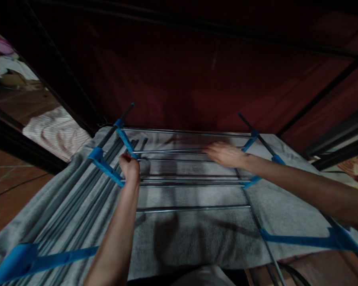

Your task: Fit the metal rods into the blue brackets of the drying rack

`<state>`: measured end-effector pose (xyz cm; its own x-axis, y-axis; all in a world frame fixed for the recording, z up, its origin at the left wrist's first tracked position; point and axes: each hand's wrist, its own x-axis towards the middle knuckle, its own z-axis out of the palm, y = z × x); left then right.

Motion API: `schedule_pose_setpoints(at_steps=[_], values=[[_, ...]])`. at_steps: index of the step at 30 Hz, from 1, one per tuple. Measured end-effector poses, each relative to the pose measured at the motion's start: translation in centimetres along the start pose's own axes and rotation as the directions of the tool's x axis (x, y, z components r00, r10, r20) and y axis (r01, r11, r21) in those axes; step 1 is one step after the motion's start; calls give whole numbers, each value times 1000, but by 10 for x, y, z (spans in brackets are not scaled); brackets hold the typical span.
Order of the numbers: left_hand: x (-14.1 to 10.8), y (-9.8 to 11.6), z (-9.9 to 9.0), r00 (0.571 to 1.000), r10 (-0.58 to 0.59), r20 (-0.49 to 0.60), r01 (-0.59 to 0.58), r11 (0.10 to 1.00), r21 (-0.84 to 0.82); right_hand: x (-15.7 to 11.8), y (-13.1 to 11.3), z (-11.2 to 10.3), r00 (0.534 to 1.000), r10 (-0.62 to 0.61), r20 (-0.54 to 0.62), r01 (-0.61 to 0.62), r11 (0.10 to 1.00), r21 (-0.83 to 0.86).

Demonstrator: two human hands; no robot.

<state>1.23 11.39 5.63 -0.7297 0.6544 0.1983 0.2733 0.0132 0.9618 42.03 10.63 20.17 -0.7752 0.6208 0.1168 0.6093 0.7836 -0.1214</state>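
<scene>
A frame of grey metal tubes (191, 208) with blue plastic brackets (107, 167) lies on a grey cloth (197, 234). My left hand (129, 167) is closed at the left end of a thin metal rod (167, 151), beside an upper left blue bracket (125, 139); its fingertips are partly hidden. Near the right end of that rod is my right hand (223, 153), palm down with its fingers close together over the rod; whether they grip it is hard to tell. Several loose grey tubes (86, 190) lie along the left side under the brackets.
A dark red panel (181, 79) with black edges rises behind the frame. At the left, a striped cloth (56, 131) lies on the tiled floor (2, 174). A blue bracket (301, 240) extends at the lower right, and patterned fabric (355, 165) shows at the far right.
</scene>
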Motion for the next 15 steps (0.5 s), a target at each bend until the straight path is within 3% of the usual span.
schedule_pose_setpoints(at_steps=[2, 7, 11, 15], values=[[13, -2, 4, 995, -81, -56, 80, 997, -14, 28, -22, 27, 997, -57, 46, 61, 993, -99], [32, -1, 12, 992, -95, -80, 91, 995, -52, 99, -44, 77, 998, 47, -46, -56, 979, -195], [41, -1, 17, 1000, -25, 6, 25, 996, -80, 139, -46, 98, 992, 125, 8, -120, 972, -202], [45, -7, 16, 993, 28, 115, -17, 996, -93, 152, -43, 104, 986, 140, 86, -123, 975, -186]])
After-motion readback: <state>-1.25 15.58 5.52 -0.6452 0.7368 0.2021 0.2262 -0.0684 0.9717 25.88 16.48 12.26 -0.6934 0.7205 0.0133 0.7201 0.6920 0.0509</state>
